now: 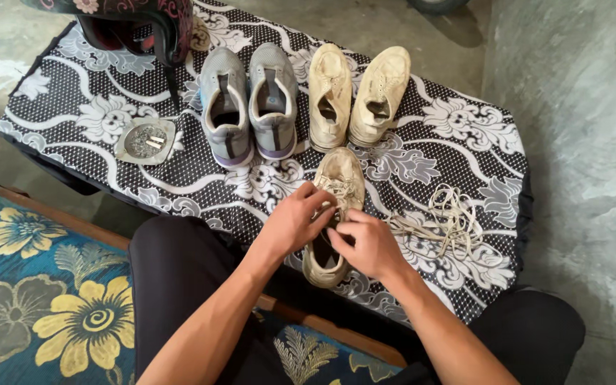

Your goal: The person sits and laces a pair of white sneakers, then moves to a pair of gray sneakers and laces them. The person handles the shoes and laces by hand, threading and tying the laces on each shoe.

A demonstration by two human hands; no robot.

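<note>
A worn cream sneaker (pixel 339 178) lies on the patterned table near its front edge, toe pointing away from me. My left hand (pixel 295 219) rests on the shoe's left side, fingers pinching at its laces. My right hand (pixel 369 242) covers the shoe's opening from the right, fingers curled at the laces too. A loose cream shoelace (pixel 449 216) lies in a heap just right of my right hand.
Behind the shoe stand a grey sneaker pair (pixel 249 103) and a cream sneaker pair (pixel 356 93). A metal ashtray (pixel 145 140) sits at left, a dark helmet (pixel 133 25) at the back left. The table has a black-and-white floral cloth (pixel 73 100). I sit on a floral seat (pixel 44 292).
</note>
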